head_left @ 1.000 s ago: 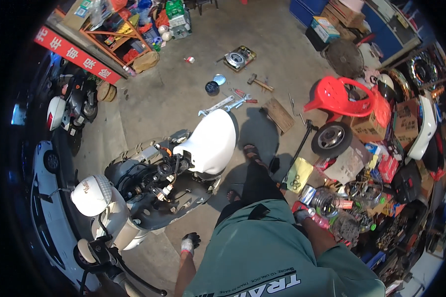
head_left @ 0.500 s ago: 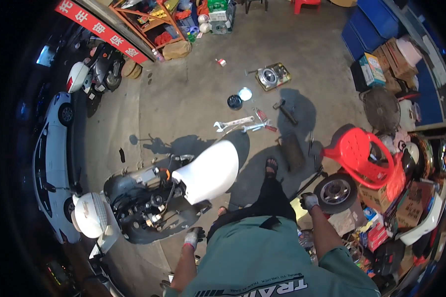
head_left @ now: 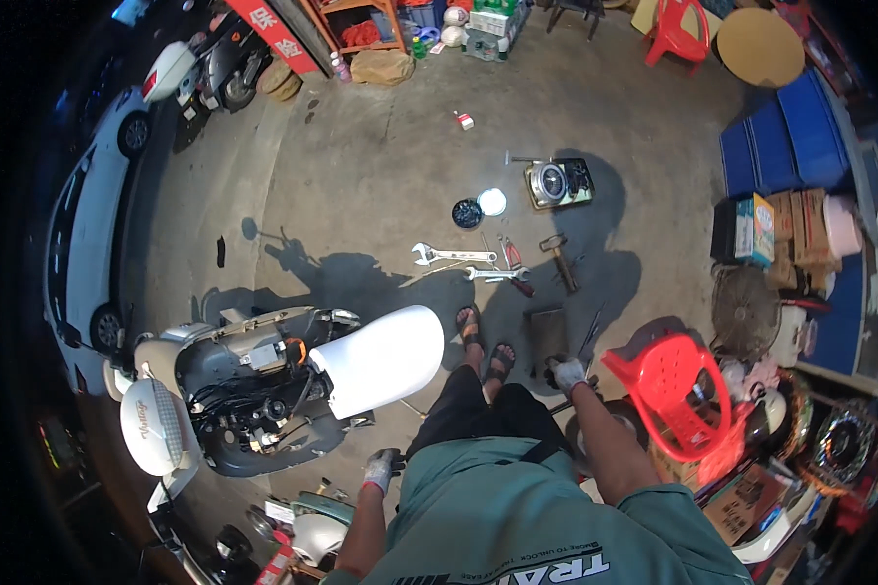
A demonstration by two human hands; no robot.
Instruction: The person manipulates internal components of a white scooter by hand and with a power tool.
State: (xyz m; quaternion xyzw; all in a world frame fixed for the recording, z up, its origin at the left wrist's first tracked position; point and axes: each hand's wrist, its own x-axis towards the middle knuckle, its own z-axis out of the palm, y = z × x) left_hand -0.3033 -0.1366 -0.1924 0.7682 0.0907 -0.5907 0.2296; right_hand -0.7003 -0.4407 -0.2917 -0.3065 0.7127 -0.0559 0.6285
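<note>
My left hand (head_left: 383,468), in a pale work glove with dark fingers, hangs beside my hip with its fingers loosely bent and nothing visible in them. To its upper left stands a partly stripped scooter (head_left: 283,390) with a white seat (head_left: 385,356) and bared wiring. My right hand (head_left: 564,372), gloved alike, is held out ahead of me with loosely bent fingers, apparently holding nothing. In the picture it overlaps the near edge of a dark flat block (head_left: 546,333) on the floor; I cannot tell the height between them. A wheel (head_left: 578,429) is mostly hidden behind my right forearm.
Ahead lie wrenches (head_left: 456,255), pliers (head_left: 512,253), a hammer (head_left: 559,263), a dark tub (head_left: 466,213) and a tray with a round metal part (head_left: 550,182). A red chair (head_left: 668,385) stands at right, with boxes and clutter around it. Loose panels lie behind left.
My view has shifted, and both sandalled feet now show ahead. My right hand has moved forward and leftward, from beside the wheel to over the dark block's edge. My left hand stays by my hip.
</note>
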